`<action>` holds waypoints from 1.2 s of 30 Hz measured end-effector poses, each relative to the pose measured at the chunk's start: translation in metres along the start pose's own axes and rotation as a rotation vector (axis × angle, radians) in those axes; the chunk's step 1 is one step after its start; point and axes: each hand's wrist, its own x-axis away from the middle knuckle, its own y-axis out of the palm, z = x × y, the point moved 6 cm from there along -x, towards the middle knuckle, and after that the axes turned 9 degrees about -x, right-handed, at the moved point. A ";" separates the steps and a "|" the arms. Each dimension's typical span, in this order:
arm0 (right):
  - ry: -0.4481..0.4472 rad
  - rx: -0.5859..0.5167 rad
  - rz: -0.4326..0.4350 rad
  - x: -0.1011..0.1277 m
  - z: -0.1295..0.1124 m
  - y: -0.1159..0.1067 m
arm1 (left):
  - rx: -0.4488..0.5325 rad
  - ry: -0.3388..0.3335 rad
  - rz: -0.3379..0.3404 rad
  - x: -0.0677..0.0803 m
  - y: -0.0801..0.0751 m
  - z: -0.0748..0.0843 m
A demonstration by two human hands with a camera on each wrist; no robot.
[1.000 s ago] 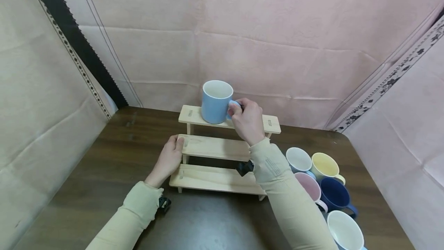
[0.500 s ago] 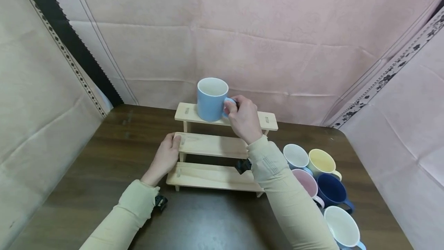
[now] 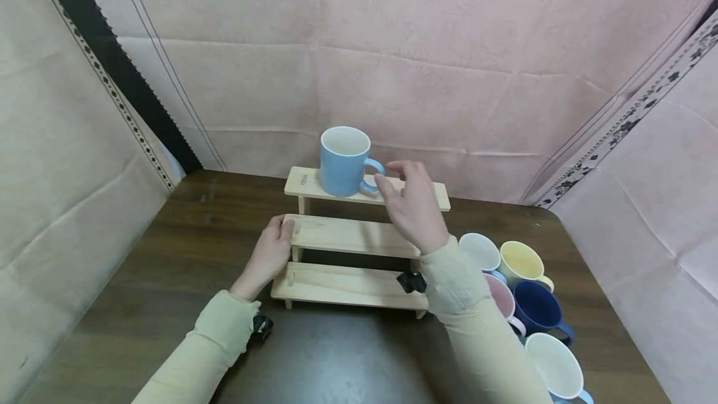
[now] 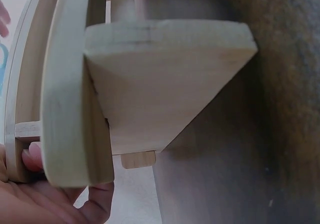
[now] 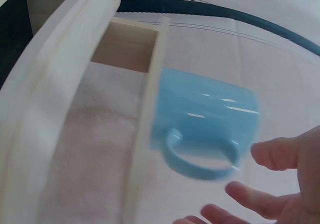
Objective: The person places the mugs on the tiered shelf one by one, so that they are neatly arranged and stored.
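A light blue mug [image 3: 343, 161] [image 5: 202, 126] stands upright on the top step of a three-step wooden rack [image 3: 359, 239], its handle to the right. My right hand [image 3: 412, 204] hovers just right of the handle with fingers spread, holding nothing; its fingertips [image 5: 272, 151] show in the right wrist view. My left hand [image 3: 272, 254] grips the left end of the middle step, thumb on top. In the left wrist view the fingers [image 4: 37, 156] curl round the rack's side board [image 4: 75, 99].
Several mugs stand on the dark wooden table [image 3: 168, 254] right of the rack: white [image 3: 479, 251], yellow [image 3: 523, 262], pink [image 3: 499, 298], navy [image 3: 537, 310] and another white one [image 3: 555, 366]. Pink cloth walls close in behind and at both sides.
My right hand has let go of the blue mug's handle and drawn back to the right with fingers spread. The mug stays on the top step. The left hand has not moved.
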 end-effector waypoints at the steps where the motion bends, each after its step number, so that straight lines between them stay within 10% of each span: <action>1: -0.010 0.014 0.001 0.006 -0.001 -0.006 | -0.001 0.001 0.002 0.000 0.000 0.000; 13: -0.079 0.191 0.099 0.109 0.020 -0.105 | -0.008 0.001 0.002 0.001 -0.004 0.002; 20: 0.176 0.378 0.341 0.188 0.081 -0.166 | -0.006 0.012 -0.005 -0.001 -0.002 0.004; 28: 0.606 0.411 0.390 0.257 0.175 -0.195 | -0.018 -0.006 -0.010 0.001 -0.004 0.001; 36: 0.559 0.320 0.469 0.286 0.220 -0.186 | 0.011 -0.010 -0.020 0.003 -0.002 -0.002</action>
